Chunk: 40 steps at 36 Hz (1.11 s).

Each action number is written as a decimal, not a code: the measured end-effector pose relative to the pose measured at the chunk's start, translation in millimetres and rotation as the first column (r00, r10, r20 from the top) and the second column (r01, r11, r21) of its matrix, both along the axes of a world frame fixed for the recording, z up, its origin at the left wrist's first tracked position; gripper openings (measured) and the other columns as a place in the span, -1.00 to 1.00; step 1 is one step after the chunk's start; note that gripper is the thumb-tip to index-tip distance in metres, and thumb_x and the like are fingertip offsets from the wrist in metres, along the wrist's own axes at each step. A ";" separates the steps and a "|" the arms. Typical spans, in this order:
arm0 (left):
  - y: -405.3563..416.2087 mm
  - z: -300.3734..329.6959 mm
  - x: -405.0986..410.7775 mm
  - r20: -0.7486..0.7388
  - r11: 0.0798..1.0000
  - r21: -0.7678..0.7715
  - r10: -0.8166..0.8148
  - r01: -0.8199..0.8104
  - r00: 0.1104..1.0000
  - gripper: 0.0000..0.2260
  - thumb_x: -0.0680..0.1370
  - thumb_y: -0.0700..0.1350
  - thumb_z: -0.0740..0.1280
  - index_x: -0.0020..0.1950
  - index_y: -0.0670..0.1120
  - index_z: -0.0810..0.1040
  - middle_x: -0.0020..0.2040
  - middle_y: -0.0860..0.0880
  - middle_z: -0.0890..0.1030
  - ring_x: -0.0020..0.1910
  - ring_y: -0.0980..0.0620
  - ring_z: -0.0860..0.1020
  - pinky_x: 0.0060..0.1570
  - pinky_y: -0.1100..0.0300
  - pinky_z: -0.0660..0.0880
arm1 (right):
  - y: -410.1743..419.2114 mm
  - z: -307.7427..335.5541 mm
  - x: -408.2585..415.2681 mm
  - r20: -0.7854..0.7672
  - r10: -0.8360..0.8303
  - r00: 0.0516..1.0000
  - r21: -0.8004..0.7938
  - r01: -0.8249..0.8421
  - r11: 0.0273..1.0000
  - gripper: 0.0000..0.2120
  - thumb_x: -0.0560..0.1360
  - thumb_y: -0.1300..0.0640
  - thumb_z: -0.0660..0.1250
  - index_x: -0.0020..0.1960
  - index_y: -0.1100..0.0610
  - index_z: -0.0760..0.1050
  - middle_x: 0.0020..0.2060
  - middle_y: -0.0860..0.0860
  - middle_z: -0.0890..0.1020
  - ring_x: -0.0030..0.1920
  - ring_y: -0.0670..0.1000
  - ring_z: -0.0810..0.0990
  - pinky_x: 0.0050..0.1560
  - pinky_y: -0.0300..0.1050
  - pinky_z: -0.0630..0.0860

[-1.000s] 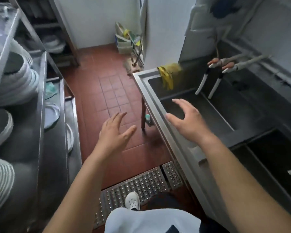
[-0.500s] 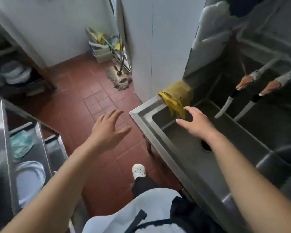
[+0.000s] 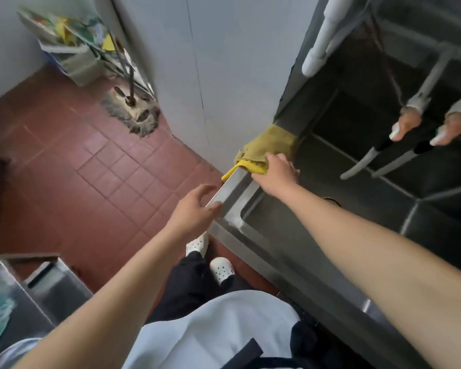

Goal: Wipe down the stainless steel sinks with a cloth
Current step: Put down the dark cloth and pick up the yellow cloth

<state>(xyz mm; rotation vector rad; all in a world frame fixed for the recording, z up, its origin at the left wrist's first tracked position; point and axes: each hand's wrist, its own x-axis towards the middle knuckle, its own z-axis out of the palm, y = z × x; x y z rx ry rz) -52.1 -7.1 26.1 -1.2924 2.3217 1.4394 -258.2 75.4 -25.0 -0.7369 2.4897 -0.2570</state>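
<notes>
On sink rim (image 3: 233, 187), hand (image 3: 278, 170) gripping cloth (image 3: 266, 147)

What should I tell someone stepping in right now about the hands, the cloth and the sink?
Right hand: on the yellow cloth, which is draped over the sink rim's far corner; firm grip not confirmed.
Left hand: open, fingers at the rim's outer edge, holding nothing.
Done: cloth reached.
Left: lift the cloth and wipe the basins; no wiping visible yet.
</notes>
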 end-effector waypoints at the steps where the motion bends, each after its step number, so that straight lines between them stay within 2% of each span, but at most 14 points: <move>1: -3.1 -1.3 -8.6 -0.047 0.990 0.109 0.091 -0.085 0.995 -0.68 0.56 -0.09 0.34 0.32 0.05 0.51 0.31 0.05 0.55 0.11 0.15 0.55 -0.03 0.34 0.46 | -4.8 0.6 -3.0 -0.022 -0.055 0.998 -0.048 0.054 0.997 -0.50 0.50 -0.13 0.31 0.38 0.05 0.42 0.35 0.14 0.41 0.39 0.22 0.34 0.41 0.22 0.24; 3: -6.7 -0.5 -27.3 -0.076 0.890 0.386 0.292 -0.242 0.953 -0.74 0.56 -0.17 0.33 0.25 -0.02 0.56 0.18 0.01 0.61 -0.11 0.17 0.59 -0.22 0.35 0.53 | -13.1 5.8 -15.6 -0.051 -0.163 0.985 -0.149 0.154 0.977 -0.61 0.51 -0.06 0.29 0.26 0.10 0.51 0.30 0.15 0.45 0.35 0.22 0.37 0.38 0.15 0.29; 4: -8.2 0.1 -37.8 -0.055 0.813 0.508 0.361 -0.285 0.931 -0.76 0.57 -0.20 0.32 0.22 -0.05 0.59 0.15 -0.01 0.61 -0.13 0.10 0.59 -0.17 0.25 0.56 | -16.5 9.2 -25.7 -0.047 -0.200 0.979 -0.178 0.189 0.966 -0.62 0.51 -0.03 0.30 0.26 0.12 0.51 0.30 0.15 0.45 0.34 0.22 0.38 0.37 0.11 0.32; 6: -8.3 1.8 -59.8 -0.016 0.667 0.675 0.442 -0.316 0.897 -0.84 0.58 -0.24 0.30 0.04 -0.04 0.62 0.19 -0.03 0.56 -0.04 -0.01 0.60 -0.02 0.07 0.59 | -22.4 15.6 -50.5 -0.007 -0.219 0.976 -0.163 0.215 0.963 -0.55 0.52 0.03 0.31 0.38 0.11 0.42 0.37 0.14 0.40 0.37 0.22 0.36 0.38 0.06 0.34; 8: -8.2 2.8 -79.3 0.035 0.504 0.783 0.549 -0.364 0.835 -0.89 0.57 -0.21 0.32 0.06 -0.07 0.56 0.16 -0.01 0.52 0.07 -0.04 0.60 0.02 0.04 0.61 | -28.2 20.1 -75.1 0.070 -0.195 0.978 -0.094 0.201 0.975 -0.39 0.51 0.07 0.35 0.51 0.08 0.27 0.47 0.11 0.31 0.45 0.22 0.30 0.44 0.09 0.31; 11: -13.1 -1.2 -100.9 0.128 0.334 0.844 0.634 -0.420 0.762 -0.66 0.53 -0.17 0.31 0.30 -0.09 0.40 0.11 0.00 0.45 0.12 -0.06 0.59 0.07 0.05 0.62 | -40.3 17.8 -100.1 0.243 -0.229 0.943 -0.051 0.248 0.967 -0.25 0.50 0.09 0.40 0.59 0.05 0.12 0.54 0.10 0.24 0.51 0.19 0.24 0.48 0.12 0.27; 14: -19.4 -12.2 -116.4 0.177 0.237 0.869 0.670 -0.434 0.721 -0.69 0.55 -0.22 0.26 0.27 -0.08 0.33 0.24 -0.07 0.42 0.09 -0.11 0.61 0.18 -0.02 0.57 | -48.9 9.4 -104.9 0.265 -0.258 0.929 -0.011 0.270 0.963 -0.26 0.46 0.09 0.43 0.56 0.05 0.17 0.49 0.14 0.30 0.45 0.19 0.34 0.40 0.05 0.36; 20: -27.9 -28.9 -133.6 0.283 0.068 0.884 0.710 -0.462 0.645 -0.67 0.56 -0.19 0.28 0.32 -0.15 0.38 0.35 -0.20 0.41 0.11 -0.11 0.61 0.12 0.05 0.56 | -46.5 -11.3 -91.9 0.165 -0.289 0.943 -0.004 0.294 0.956 -0.69 0.40 0.09 0.42 0.10 0.08 0.45 0.04 0.08 0.58 0.10 0.15 0.53 0.28 0.10 0.43; 24: -29.3 -31.4 -138.7 0.227 0.221 0.835 0.696 -0.504 0.681 -0.60 0.55 -0.18 0.33 0.38 -0.18 0.37 -0.05 -0.12 0.51 -0.29 0.04 0.48 -0.27 0.25 0.47 | -44.1 -7.5 -96.0 0.325 -0.317 0.891 0.007 0.333 0.943 -0.70 0.38 0.13 0.52 0.06 0.24 0.65 0.00 0.14 0.69 -0.02 0.06 0.63 0.08 -0.10 0.53; 27: -26.2 -34.1 -143.0 0.140 0.387 0.744 0.707 -0.544 0.693 -0.66 0.51 -0.24 0.40 0.25 -0.07 0.46 0.12 -0.19 0.60 -0.12 -0.05 0.51 -0.18 0.19 0.57 | -35.6 -0.1 -102.0 0.427 -0.315 0.848 -0.021 0.358 0.934 -0.70 0.38 0.11 0.54 0.09 0.16 0.66 0.00 0.05 0.69 0.02 0.04 0.65 0.09 -0.09 0.52; 31: -25.0 -24.6 -144.2 -0.003 0.493 0.690 0.734 -0.530 0.679 -0.73 0.48 -0.31 0.42 0.06 0.00 0.51 -0.14 -0.03 0.56 -0.30 0.08 0.52 -0.54 0.36 0.43 | -23.8 14.8 -100.8 0.533 -0.266 0.803 -0.126 0.386 0.914 -0.75 0.38 0.08 0.53 0.02 0.14 0.67 -0.06 0.03 0.73 0.00 0.05 0.68 0.13 0.01 0.57; 34: -29.0 -9.7 -139.7 -0.147 0.633 0.629 0.667 -0.451 0.731 -0.70 0.45 -0.34 0.44 0.02 0.02 0.51 -0.14 -0.08 0.59 -0.35 0.09 0.57 -0.44 0.31 0.47 | -9.5 31.0 -92.2 0.599 -0.248 0.761 -0.233 0.462 0.855 -0.82 0.42 0.12 0.51 0.00 0.12 0.67 -0.07 0.04 0.74 0.02 0.08 0.69 0.21 0.09 0.56; 36: -31.8 3.6 -133.7 -0.238 0.759 0.545 0.547 -0.356 0.802 -0.67 0.44 -0.28 0.50 0.04 0.09 0.55 0.03 -0.11 0.62 -0.12 0.00 0.63 -0.22 0.21 0.59 | 0.4 46.2 -79.7 0.654 -0.241 0.717 -0.311 0.545 0.779 -0.82 0.43 0.14 0.50 0.02 0.14 0.65 -0.09 0.04 0.74 -0.02 0.07 0.71 0.09 0.02 0.61; 40: -42.3 27.4 -124.0 -0.261 0.978 0.178 0.152 -0.107 0.953 -0.56 0.40 -0.13 0.56 0.18 0.23 0.57 0.17 -0.05 0.53 0.06 -0.01 0.58 0.05 0.09 0.60 | 23.3 69.4 -47.6 0.725 -0.211 0.656 -0.418 0.662 0.622 -0.75 0.42 0.18 0.52 0.08 0.17 0.62 -0.05 0.08 0.73 -0.03 0.07 0.71 -0.06 -0.09 0.65</move>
